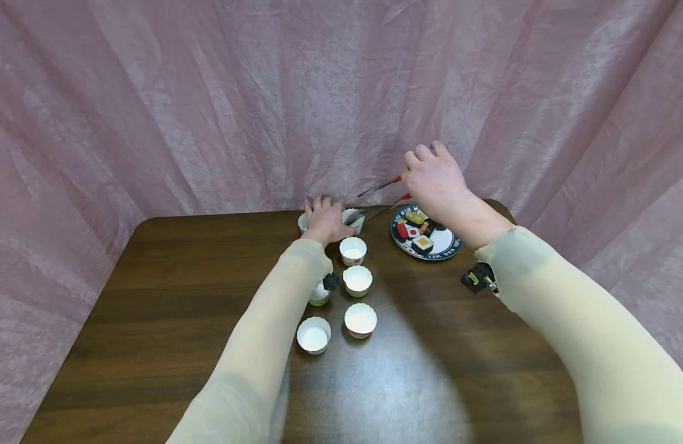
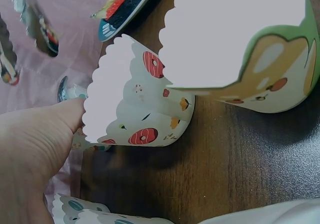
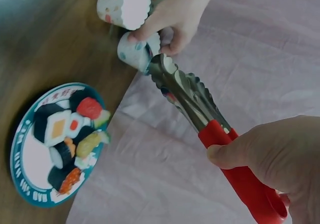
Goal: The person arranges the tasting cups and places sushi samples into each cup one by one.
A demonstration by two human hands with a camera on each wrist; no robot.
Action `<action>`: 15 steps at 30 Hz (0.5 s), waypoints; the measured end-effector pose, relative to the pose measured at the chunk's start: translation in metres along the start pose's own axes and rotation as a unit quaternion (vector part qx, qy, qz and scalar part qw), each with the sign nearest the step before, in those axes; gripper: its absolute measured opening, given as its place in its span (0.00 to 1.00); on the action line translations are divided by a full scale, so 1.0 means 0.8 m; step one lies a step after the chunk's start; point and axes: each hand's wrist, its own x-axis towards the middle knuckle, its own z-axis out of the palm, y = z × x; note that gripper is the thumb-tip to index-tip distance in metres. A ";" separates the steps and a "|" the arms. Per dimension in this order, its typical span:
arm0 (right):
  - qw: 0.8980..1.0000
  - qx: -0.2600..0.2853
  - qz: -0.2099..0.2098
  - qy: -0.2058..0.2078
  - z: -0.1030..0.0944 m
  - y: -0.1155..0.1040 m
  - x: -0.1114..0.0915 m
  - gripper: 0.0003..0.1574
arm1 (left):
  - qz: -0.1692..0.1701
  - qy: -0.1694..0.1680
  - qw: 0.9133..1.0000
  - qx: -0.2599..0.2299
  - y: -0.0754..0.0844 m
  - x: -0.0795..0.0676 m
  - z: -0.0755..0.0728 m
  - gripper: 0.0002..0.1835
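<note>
**A light hold on paper, a careful one on steel**

My left hand (image 1: 325,221) has the teal-printed paper cup (image 3: 131,54) between thumb and a bent finger, to the left of the sushi plate (image 3: 35,159); its other fingers fan out, away from the plate. A dark shape shows at the cup's mouth, but I cannot tell what it is. My right hand (image 1: 433,179), above the plate, grips the steel tongs (image 3: 215,134) by their red sleeves. Their two arms stand well apart, with nothing I can make out between them, and the tips point left of the plate, close to the cup.

As I judge it, the step is steadying the cup beside the tongs. I should press only enough to stop it sliding, since thin paper would buckle, and keep the scalloped steel tips clear of the scalloped rim. An even squeeze would suit the soft-looking sushi (image 3: 57,126) on the plate, some of it wrapped in black.

Left of the plate, the doughnut-printed cup (image 2: 150,99) flares gently, matte and pale; the dog-face cup (image 2: 280,69) is rounder-looking, edged in green. The plate itself is glossy, with a lettered teal rim, and the wood-grain table (image 1: 180,296) under it shines.
</note>
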 end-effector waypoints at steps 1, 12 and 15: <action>1.000 0.000 0.000 -0.002 0.000 0.001 -0.002 0.04 | -0.002 0.000 1.000 -0.002 -0.002 0.002 0.001 0.42; 0.999 0.008 0.007 0.030 0.010 0.015 -0.034 0.19 | 0.025 0.003 0.999 -0.046 -0.014 -0.005 -0.006 0.43; 0.999 0.018 0.020 0.043 0.011 0.024 -0.045 0.14 | 0.042 0.020 0.998 -0.043 -0.014 -0.014 -0.016 0.43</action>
